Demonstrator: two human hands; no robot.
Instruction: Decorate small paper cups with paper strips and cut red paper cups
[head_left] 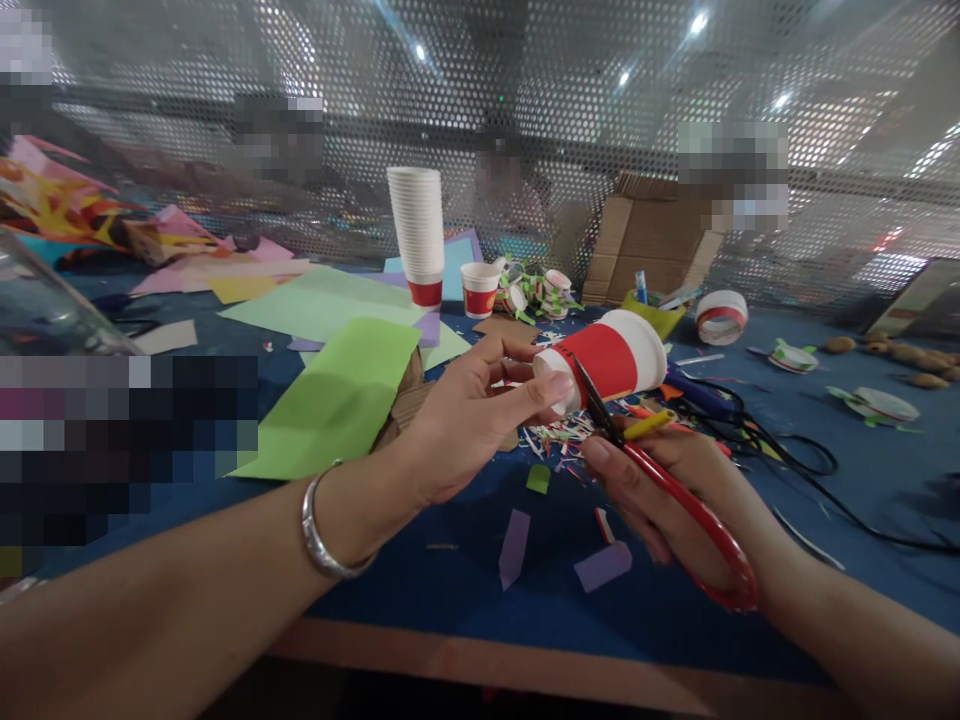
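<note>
My left hand (480,415) grips a red and white paper cup (611,355) by its base end, thumb and fingers around it. The cup lies tilted on its side in the air, mouth toward the right. My right hand (675,490) is closed on red-handled scissors (694,520), whose dark blades touch the cup's red band near the base. A yellow piece (649,425), perhaps a pen or part of a tool, sticks out beside the scissors' pivot. Below the hands lie purple paper pieces (604,567) and a small green paper piece (538,478).
A tall stack of paper cups (416,225) and a single cup (480,290) stand at the back. Green paper sheets (337,400) lie left. Paper scraps (555,435), a black cable (825,500), cardboard (637,240) and a cut cup ring (721,318) are around on the blue tabletop.
</note>
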